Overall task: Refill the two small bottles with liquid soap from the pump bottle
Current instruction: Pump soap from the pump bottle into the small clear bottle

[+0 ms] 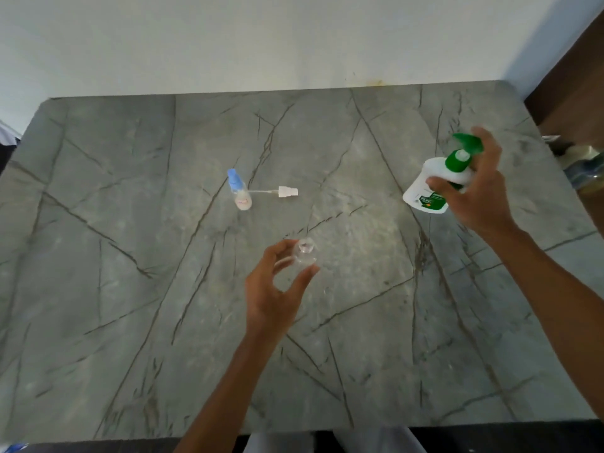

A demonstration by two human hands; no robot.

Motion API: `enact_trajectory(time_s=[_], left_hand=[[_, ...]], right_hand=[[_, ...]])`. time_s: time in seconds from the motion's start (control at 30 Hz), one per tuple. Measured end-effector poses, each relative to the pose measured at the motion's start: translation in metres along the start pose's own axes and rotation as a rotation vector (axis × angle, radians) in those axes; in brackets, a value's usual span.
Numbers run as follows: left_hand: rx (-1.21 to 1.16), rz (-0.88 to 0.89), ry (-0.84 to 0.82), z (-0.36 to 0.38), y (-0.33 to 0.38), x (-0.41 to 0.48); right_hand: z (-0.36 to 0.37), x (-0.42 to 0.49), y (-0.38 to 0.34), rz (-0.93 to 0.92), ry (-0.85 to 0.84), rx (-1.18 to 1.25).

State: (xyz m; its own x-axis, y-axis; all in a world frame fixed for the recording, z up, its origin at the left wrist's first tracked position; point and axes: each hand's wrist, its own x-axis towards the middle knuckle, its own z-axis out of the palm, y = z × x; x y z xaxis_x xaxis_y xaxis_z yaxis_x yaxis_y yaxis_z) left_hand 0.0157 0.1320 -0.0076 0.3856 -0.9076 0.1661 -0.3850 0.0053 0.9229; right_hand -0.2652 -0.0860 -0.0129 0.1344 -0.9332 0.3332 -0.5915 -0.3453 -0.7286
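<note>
Head view. A: left hand status?
B: Thumb and fingers curled round the clear small bottle, near the middle of the grey marble table. No cap on it, mouth faces the camera. Can't tell if its base touches the table.
A: Right hand?
B: Gripping the pump bottle, white body, green pump head. Bottle is tilted, base toward lower left, over the right side of the table, well apart from the clear one.
A: Second small bottle?
B: Blue-capped small bottle, farther back and left of the left hand, nobody touching it. White spray nozzle lies just to its right, dip tube pointing at the bottle.
A: Any soap in the clear one?
B: Can't tell, too blurred.
</note>
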Motion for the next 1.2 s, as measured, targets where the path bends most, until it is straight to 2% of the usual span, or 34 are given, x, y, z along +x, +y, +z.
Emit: enact_trajectory(time_s=[0.23,0.37,0.57,0.67,0.77,0.87,0.97,1.1,1.2], left_hand=[[-0.067,0.152,0.037,0.013,-0.047,0.02],[-0.103,0.256,0.064,0.016,-0.054,0.022],[-0.024,0.433,0.099,0.014,-0.06,0.006],[-0.018,0.545,0.151,0.007,-0.05,-0.001],[0.035,0.648,0.177,-0.002,-0.05,-0.013],[0.051,0.654,0.187,-0.008,-0.057,-0.025],[0.071,0.666,0.189,-0.011,-0.066,-0.029],[0.094,0.666,0.176,-0.011,-0.06,-0.021],[0.065,0.678,0.117,-0.01,-0.052,-0.013]], right_hand=[[0.028,-0.02,0.013,-0.219,0.156,0.144],[0.042,-0.043,0.0,-0.4,0.098,0.206],[0.055,-0.099,-0.036,-0.535,0.006,0.284],[0.056,-0.13,-0.057,-0.538,0.016,0.262],[0.057,-0.16,-0.075,-0.525,-0.045,0.28],[0.061,-0.18,-0.086,-0.503,-0.075,0.336],[0.069,-0.192,-0.089,-0.494,-0.034,0.382],[0.077,-0.189,-0.092,-0.491,0.096,0.349],[0.077,-0.181,-0.097,-0.48,0.078,0.307]])
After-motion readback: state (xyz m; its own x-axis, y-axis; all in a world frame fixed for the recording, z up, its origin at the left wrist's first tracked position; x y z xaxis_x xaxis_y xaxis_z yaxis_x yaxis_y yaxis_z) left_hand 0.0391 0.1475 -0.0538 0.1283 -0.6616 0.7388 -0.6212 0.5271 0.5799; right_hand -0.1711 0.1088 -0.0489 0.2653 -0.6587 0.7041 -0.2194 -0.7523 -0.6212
